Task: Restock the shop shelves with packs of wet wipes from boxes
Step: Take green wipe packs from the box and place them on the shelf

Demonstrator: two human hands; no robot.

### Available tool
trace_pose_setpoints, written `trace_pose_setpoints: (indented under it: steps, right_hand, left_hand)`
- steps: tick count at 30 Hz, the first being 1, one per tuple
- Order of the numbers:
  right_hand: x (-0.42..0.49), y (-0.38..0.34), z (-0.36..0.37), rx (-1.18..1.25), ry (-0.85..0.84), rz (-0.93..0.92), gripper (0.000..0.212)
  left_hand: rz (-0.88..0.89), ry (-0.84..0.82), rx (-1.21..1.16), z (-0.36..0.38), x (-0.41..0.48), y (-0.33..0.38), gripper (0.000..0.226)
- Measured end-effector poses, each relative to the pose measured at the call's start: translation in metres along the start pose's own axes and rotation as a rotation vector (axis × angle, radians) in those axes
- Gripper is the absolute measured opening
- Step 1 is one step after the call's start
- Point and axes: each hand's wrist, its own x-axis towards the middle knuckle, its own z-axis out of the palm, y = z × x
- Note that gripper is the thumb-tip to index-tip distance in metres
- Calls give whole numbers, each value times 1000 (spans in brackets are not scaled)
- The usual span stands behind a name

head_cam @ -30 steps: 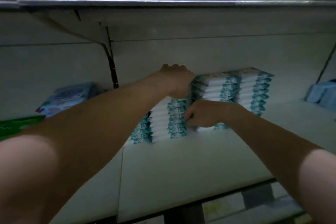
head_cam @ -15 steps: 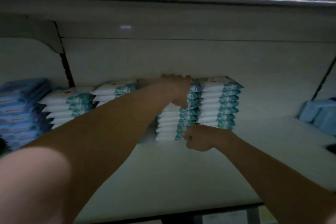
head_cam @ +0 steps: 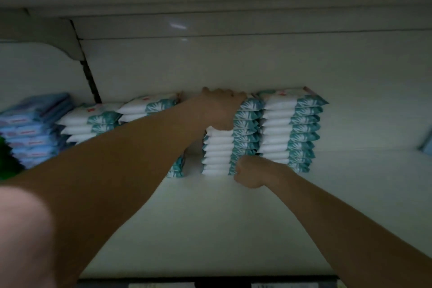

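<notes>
A white shelf (head_cam: 210, 217) carries everything, and the middle stack of wet wipes packs (head_cam: 218, 154), white with teal ends, stands upright near its back wall. Just right of the middle stack, touching it, stands a taller stack (head_cam: 287, 131) of the same packs. Left of the middle stack, partly behind the left forearm, sit lower stacks (head_cam: 93, 121) of the same kind. Farther left of it lie blue packs (head_cam: 30, 131), and beyond those a green item (head_cam: 7, 161) at the frame edge. The left hand (head_cam: 219, 110) lies over the top of the middle stack, fingers curled down its far side, gripping it. The right hand (head_cam: 250, 174) is clenched against the teal ends at the middle stack's foot. Whether it pinches a pack cannot be told.
</notes>
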Motion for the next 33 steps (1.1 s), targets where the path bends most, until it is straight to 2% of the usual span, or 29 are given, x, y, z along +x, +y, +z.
trace_pose_setpoints:
  steps: [3,5,6,9,12,14,16,19,22,27,30,33]
  right_hand:
    - [-4,-4,-7,-2,-4,-10,33]
    - [-10,1,-12,3,-5,-32,19]
    - [-15,4,-15,-1,17,-43,21]
    - [-30,11,-27,9,89,-75,34]
    - [-38,12,-35,34,96,-98,47]
    - [-41,12,-38,36,98,-114,52]
    - [-43,15,-41,26,88,-118,49]
    - [-47,25,-43,18,52,-97,36]
    - [-55,41,-45,25,40,-47,45]
    - [-63,67,-42,60,-25,-39,45]
    - [-51,81,-44,177,65,-57,38]
    - [-34,84,-49,337,119,-43,35]
  left_hand:
    - [42,-181,-107,-14,11,2,81]
    - [58,-206,-130,-19,15,2,75]
    - [48,-198,-142,-20,14,2,66]
    - [50,-131,-154,-16,11,1,53]
    - [34,-94,-125,-15,2,3,61]
    - [-13,-64,-80,-17,-3,2,75]
    - [-30,27,-25,-17,-7,7,86]
    - [77,173,18,-21,-7,30,89]
    - [165,265,49,-25,3,58,87]
    - [181,244,-61,-16,25,95,89]
    - [144,236,-105,-12,38,97,91]
    - [152,271,-66,-2,48,90,82]
